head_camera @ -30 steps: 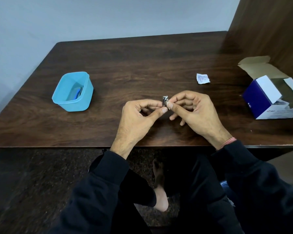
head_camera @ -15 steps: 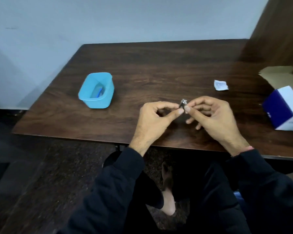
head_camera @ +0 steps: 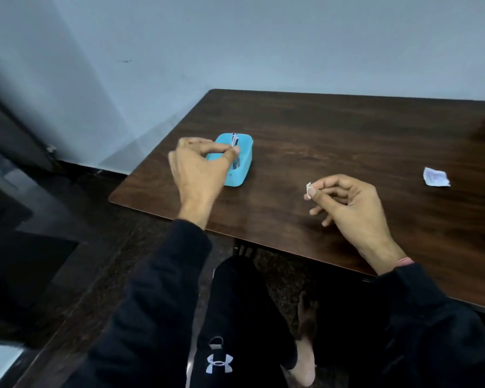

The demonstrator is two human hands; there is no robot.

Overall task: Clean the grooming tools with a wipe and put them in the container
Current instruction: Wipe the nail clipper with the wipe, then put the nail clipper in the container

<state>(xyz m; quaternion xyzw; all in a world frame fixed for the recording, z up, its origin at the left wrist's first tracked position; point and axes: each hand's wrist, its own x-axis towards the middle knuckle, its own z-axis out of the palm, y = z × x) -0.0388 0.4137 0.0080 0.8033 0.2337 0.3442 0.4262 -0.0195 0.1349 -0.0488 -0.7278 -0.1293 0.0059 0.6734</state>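
1. Blue plastic container (head_camera: 240, 170) sits near the left edge of the dark wood table (head_camera: 347, 141), within easy reach of the left hand (head_camera: 199, 163), which suits it as the drop point for finished tools.
2. That left hand pinches a small metal grooming tool (head_camera: 235, 140), likely a nail clipper, between thumb and fingertips. It holds the tool upright over the container's open mouth, its lower end apparently already inside. The fingertip hold probably lets it fall straight in with a simple release.
3. Whether other tools already lie inside cannot be told; the hand covers most of the opening.
4. Near the middle of the table, well apart from the container, the right hand (head_camera: 350, 203) hovers with fingers curled. It pinches a small white wipe (head_camera: 308, 189) at thumb and forefinger, seemingly kept ready for another tool or for discarding.
5. A crumpled white scrap (head_camera: 435, 177) lies on the table further right, apart from both hands; it is perhaps an opened wipe sachet.
6. Judging by this, the step in hand is dropping the wiped tool in.
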